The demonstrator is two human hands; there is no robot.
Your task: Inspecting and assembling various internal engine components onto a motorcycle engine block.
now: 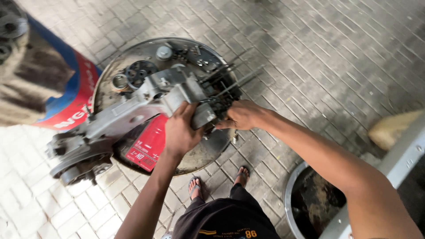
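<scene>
Both arms reach down: the left hand (180, 132) clamps the grey engine casing (133, 115), and the right hand (241, 116) grips its stud end. The casing lies across a round metal tray (199, 159), overhanging its left rim, with open brick paving (318, 57) beyond.

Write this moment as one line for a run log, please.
left hand: grips engine casing | right hand: on casing's stud end | under it: round metal tray with loose parts | floor: brick paving

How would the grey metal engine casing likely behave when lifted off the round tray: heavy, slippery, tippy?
The engine casing is probably heavy: thick cast metal, held with left hand and right hand. Likely slippery, given the grimy tray. It overhangs the rim, so may tip.
</scene>
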